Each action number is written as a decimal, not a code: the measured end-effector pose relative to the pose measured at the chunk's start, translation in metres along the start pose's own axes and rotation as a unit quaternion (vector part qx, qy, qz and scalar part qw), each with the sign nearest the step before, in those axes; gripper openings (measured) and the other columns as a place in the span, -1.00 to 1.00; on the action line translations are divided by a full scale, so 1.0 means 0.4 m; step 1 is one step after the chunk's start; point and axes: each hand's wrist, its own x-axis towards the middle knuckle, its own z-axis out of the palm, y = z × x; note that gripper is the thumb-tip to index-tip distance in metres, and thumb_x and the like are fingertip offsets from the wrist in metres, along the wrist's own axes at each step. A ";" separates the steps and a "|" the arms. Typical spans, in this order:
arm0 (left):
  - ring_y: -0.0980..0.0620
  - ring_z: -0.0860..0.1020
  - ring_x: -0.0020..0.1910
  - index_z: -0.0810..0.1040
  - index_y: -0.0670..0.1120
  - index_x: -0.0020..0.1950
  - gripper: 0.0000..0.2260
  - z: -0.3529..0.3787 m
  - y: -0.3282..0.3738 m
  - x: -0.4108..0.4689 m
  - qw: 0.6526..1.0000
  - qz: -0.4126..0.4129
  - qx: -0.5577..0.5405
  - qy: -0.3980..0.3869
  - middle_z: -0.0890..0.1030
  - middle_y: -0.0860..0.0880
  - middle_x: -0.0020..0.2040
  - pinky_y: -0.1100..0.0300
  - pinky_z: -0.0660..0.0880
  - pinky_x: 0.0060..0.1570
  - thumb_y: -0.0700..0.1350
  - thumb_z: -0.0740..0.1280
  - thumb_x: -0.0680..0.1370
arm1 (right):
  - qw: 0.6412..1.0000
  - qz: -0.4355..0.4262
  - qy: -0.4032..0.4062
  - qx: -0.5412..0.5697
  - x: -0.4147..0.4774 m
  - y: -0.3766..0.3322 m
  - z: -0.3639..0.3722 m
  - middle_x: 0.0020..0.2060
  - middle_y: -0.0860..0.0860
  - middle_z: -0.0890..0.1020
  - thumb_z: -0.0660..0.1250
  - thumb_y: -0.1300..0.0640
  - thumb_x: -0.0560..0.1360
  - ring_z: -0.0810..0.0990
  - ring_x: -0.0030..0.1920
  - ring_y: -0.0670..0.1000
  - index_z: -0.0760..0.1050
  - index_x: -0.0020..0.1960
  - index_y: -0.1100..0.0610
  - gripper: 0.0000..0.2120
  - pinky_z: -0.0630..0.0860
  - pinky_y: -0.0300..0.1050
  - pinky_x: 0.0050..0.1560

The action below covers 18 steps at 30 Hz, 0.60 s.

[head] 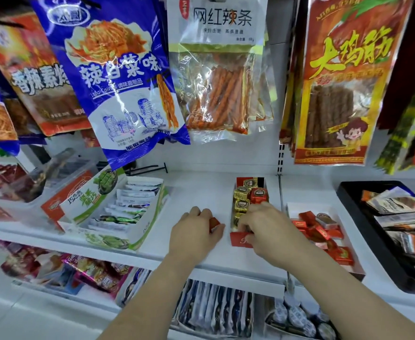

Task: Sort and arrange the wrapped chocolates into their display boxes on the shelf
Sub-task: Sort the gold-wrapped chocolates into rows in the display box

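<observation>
A blue snack bag (118,77) hung upper left, a clear pouch (216,69) top centre; a black tray (373,184) sat at right.

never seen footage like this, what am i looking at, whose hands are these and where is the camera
There is no machine here: these are a person's two bare hands. The single picture comes from a camera worn on the person's head, looking forward and down. On the white shop shelf stands a narrow red display box filled with gold and red wrapped chocolates. The right hand reaches into its front end; whether it grips anything is hidden. The left hand holds a small red wrapped chocolate just left of that box. To the right, a white box holds loose red chocolates. Snack bags hang above.
</observation>
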 end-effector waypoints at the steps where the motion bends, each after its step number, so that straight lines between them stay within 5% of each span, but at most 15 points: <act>1: -0.02 0.51 -0.05 0.52 -0.01 0.08 -0.64 -0.002 0.000 -0.001 1.000 0.001 -0.008 0.010 0.50 0.01 -0.02 0.17 0.41 -0.19 0.24 0.21 0.51 | 1.000 -0.001 0.005 0.001 0.004 -0.004 0.007 0.03 -0.04 0.53 0.31 0.24 0.50 0.41 0.09 0.02 0.57 0.10 0.02 -0.77 0.38 -0.18 0.01; 10: 0.01 0.50 -0.30 0.48 0.00 -0.27 -0.75 -0.023 -0.028 0.025 0.973 -0.108 -0.186 0.083 0.53 0.07 -0.30 0.19 0.39 -0.29 0.15 0.31 0.48 | 0.991 0.034 0.071 0.108 0.029 -0.016 0.029 -0.03 -0.09 0.57 0.23 0.15 0.53 0.44 0.06 -0.02 0.60 -0.01 -0.02 -0.81 0.42 -0.18 0.03; 15: 0.03 0.54 -0.35 0.56 -0.08 -0.31 -0.71 -0.056 -0.036 0.043 0.907 -0.222 -0.342 0.104 0.57 0.02 -0.42 0.18 0.44 -0.29 0.10 0.34 0.49 | 0.982 0.036 0.095 0.161 0.036 -0.050 0.034 0.02 -0.04 0.59 0.22 0.22 0.55 0.52 0.05 -0.04 0.59 0.12 0.06 -0.77 0.44 -0.23 0.06; 18: 0.13 0.48 -0.52 0.52 -0.10 -0.36 -0.67 -0.079 -0.037 0.055 0.823 -0.302 -0.465 0.124 0.51 0.05 -0.52 0.24 0.42 -0.40 0.07 0.35 0.51 | 0.990 -0.016 0.059 0.130 0.035 -0.106 0.060 0.09 0.02 0.59 0.18 0.20 0.56 0.48 0.12 0.04 0.54 0.21 0.05 -0.72 0.43 -0.13 0.12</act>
